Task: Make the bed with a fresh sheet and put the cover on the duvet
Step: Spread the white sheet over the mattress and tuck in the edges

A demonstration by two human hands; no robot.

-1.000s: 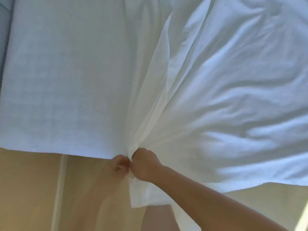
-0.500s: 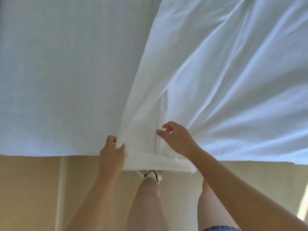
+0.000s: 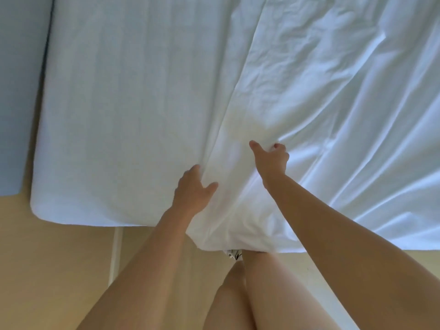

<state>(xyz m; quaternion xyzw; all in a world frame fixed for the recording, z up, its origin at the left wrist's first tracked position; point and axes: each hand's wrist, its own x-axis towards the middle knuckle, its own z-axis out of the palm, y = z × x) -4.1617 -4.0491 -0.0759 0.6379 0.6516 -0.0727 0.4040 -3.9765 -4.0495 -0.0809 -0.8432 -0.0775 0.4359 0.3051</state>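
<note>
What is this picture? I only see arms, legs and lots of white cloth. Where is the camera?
The camera sits on a person's head and looks down, so you see only their own arms and legs. There is no machine here. In front is a mattress, and a wrinkled white sheet lies over its right part. The left hand grips the sheet's edge, and the right hand holds a bunch of it farther in. Below is the pale floor, with a shoe peeking out under the sheet.
</note>
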